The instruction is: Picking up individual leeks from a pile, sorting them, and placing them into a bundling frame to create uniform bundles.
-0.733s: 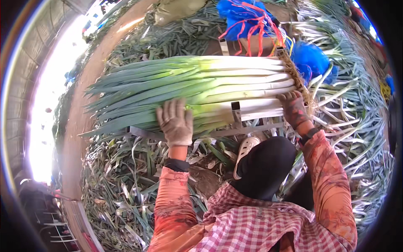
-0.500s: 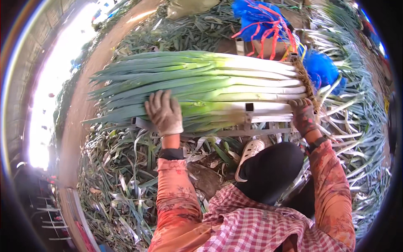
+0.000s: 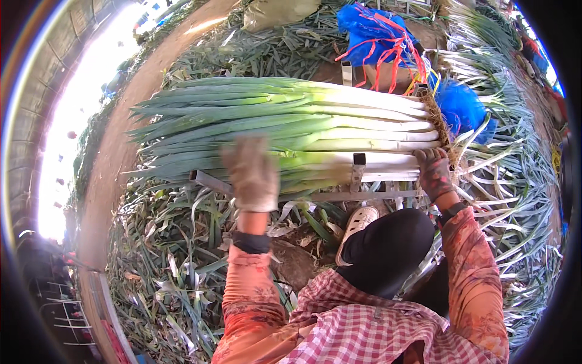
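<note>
A large bundle of long green onions point(image 3: 291, 118) lies across a metal frame point(image 3: 359, 167), leaves to the left, white stems and brown roots to the right. My gloved left hand point(image 3: 250, 173) is over the near side of the green leaves, smeared by motion, so its fingers do not show clearly. My right hand point(image 3: 433, 173), in a dark patterned glove, curls its fingers around the root ends of the nearest stems. Part of the near stems passes behind an upright post of the frame.
Blue netting point(image 3: 376, 36) with red ties hangs behind the frame, with another blue bunch point(image 3: 461, 109) beside the roots. A long row of loose green onions point(image 3: 509, 200) lies on the right. Leaf scraps point(image 3: 176, 261) cover the ground; a white shoe point(image 3: 357, 230) stands below the frame.
My left hand has moved slightly right and toward me across the leaves, and is now blurred. My right hand stays at the root ends.
</note>
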`<state>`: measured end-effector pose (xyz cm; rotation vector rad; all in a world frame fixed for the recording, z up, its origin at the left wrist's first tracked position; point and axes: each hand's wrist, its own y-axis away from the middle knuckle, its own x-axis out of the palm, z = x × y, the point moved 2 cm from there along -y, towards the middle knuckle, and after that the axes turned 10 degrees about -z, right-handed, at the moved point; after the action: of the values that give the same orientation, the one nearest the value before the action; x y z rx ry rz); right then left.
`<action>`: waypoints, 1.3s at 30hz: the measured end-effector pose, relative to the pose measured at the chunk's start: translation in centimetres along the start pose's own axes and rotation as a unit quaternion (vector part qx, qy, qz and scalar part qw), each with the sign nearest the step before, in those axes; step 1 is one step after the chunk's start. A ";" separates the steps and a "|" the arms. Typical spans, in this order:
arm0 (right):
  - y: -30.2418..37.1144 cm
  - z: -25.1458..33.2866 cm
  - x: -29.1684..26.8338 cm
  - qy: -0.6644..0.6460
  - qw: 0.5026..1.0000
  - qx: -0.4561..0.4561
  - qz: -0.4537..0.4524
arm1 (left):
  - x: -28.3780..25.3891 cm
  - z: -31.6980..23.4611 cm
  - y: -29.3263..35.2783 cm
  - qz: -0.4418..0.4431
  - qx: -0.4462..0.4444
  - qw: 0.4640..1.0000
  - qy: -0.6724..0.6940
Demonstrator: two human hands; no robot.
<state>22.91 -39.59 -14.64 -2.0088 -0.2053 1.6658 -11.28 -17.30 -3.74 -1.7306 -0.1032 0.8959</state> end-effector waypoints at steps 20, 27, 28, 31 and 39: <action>0.0 0.3 1.1 0.050 0.998 -0.011 -0.040 | 8.5 -8.4 -2.5 0.319 0.129 0.936 -0.071; 0.5 -0.3 0.8 -0.020 0.996 0.033 -0.084 | 12.2 -9.1 -6.5 0.378 0.168 0.904 -0.107; 0.4 -0.4 0.5 0.000 0.998 0.023 -0.066 | 13.1 -9.2 -5.5 0.419 0.166 0.886 -0.106; 0.3 0.2 0.6 0.031 0.998 0.007 -0.051 | 13.2 -9.5 -3.6 0.492 0.164 0.844 -0.138; 0.3 0.1 1.3 0.015 0.996 0.009 -0.090 | 10.4 -9.4 -0.3 0.310 0.211 0.926 0.047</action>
<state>23.05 -39.26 -15.91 -1.9408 -0.3483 1.5193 1.91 -19.55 -7.95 -1.4001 0.6934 1.1800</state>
